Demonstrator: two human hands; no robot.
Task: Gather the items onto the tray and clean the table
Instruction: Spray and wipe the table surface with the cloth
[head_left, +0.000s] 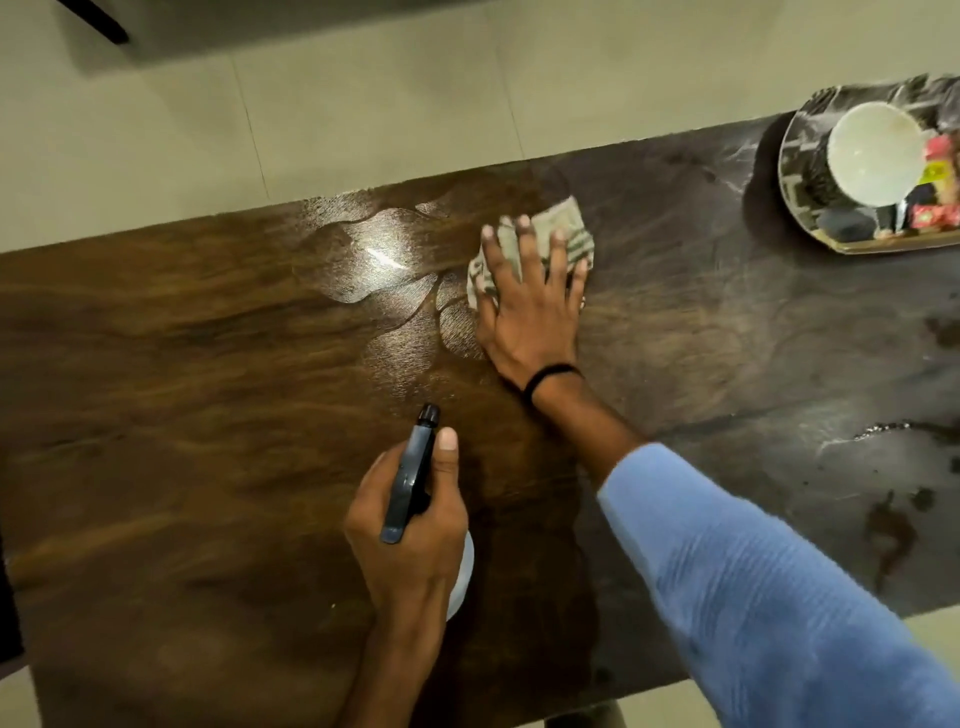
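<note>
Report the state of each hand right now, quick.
Left hand: closed round the spray bottle.
Right hand: open, flat, pressing the cloth onto the table.

The tabletop (182, 364) is dark brown with streaky wood grain, greyer to the right. The cloth (563, 228) is pale grey-green with darker markings. The bottle (410, 478) has a black spray head and a whitish body. The sleeve (753, 597) is light blue, the wristband (550, 371) black. Far right, the tray (795, 156) is dark with pale marbling, the cup (872, 156) white inside and speckled black outside, the packets (935, 213) red and yellow. The floor (363, 104) is pale beige.
</note>
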